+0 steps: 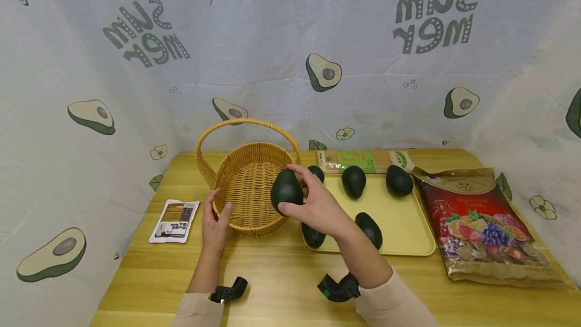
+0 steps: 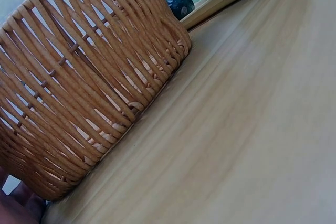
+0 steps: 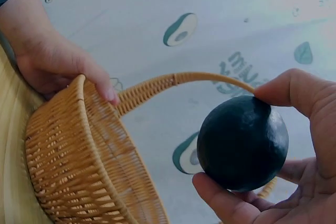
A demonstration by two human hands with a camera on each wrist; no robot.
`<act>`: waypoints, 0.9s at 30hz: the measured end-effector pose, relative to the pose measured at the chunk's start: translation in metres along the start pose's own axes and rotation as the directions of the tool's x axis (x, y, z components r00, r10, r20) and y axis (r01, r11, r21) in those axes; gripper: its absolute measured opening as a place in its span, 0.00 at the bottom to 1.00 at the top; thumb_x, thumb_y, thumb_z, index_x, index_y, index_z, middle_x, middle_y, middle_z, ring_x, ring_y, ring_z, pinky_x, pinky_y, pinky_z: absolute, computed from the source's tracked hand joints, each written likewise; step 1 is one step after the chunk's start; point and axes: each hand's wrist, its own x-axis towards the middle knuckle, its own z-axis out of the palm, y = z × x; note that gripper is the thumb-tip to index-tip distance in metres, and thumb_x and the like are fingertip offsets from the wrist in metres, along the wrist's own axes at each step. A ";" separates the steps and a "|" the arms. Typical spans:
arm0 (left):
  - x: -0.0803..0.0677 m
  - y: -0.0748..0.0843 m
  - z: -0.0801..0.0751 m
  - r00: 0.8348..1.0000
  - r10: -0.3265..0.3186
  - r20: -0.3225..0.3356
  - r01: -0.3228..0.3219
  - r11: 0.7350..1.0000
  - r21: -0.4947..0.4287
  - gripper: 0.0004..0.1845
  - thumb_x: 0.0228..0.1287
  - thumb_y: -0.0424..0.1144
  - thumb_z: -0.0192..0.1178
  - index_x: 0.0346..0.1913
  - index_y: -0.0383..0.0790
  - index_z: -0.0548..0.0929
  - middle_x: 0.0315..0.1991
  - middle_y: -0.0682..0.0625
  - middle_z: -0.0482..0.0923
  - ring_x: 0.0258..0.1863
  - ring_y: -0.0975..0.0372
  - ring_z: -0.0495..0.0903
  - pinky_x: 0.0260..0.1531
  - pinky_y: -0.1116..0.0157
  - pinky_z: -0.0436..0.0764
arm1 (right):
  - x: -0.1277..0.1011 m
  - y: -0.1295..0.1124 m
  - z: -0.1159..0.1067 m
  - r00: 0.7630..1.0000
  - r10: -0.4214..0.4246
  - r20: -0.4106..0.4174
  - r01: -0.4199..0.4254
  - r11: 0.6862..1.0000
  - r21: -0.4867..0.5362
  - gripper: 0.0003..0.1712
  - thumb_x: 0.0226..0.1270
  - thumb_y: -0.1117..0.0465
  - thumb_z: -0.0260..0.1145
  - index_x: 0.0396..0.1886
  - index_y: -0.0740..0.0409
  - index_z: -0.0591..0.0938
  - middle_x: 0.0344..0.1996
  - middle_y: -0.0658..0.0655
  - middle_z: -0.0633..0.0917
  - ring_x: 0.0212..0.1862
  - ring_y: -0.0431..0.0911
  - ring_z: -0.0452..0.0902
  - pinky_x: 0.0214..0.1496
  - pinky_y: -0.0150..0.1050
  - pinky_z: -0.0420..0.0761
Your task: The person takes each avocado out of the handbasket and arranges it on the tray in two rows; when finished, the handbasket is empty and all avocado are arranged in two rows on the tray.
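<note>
A dark green avocado (image 1: 287,188) sits in the right hand (image 1: 320,208), pinched between the thumb below and the curled fingers over its top, and it hangs just over the near right rim of a woven wicker basket (image 1: 247,185), clear of the wicker as far as the right wrist view shows. In that view the avocado (image 3: 242,142) fills the space between thumb and fingertips (image 3: 294,90), with the basket (image 3: 73,166) low and to the left of the grip and its arched handle passing behind the fruit. On the far side of the basket from the grip, the left hand (image 1: 217,221) grasps the rim, thumb inside and fingers outside; the left wrist view shows only the basket wall (image 2: 89,87) on the wooden table (image 2: 247,140) and a sliver of the hand at the lower left corner. Directly behind and right of the gripping hand lies a pale yellow tray (image 1: 404,221) holding five more avocados: one (image 1: 316,172) just past the fingertips, one (image 1: 313,236) under the wrist, one (image 1: 368,229) beside the forearm, and two (image 1: 353,181) (image 1: 399,180) further right along the tray's back edge. Beyond the tray lies a flat green and tan packet (image 1: 363,160), and well to the right a red bag of fruit candy (image 1: 481,226). Left of the basket-holding hand rests a small white sachet (image 1: 174,220)
</note>
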 end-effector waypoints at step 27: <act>0.000 -0.003 -0.001 1.000 0.001 -0.003 -0.001 1.000 0.001 0.30 0.77 0.34 0.52 0.77 0.36 0.58 0.76 0.38 0.58 0.75 0.48 0.60 0.61 0.81 0.66 | -0.059 0.052 -0.077 0.975 0.118 -0.188 -0.151 0.973 -0.174 0.50 0.65 0.52 0.74 0.80 0.47 0.57 0.68 0.70 0.67 0.60 0.66 0.72 0.44 0.48 0.83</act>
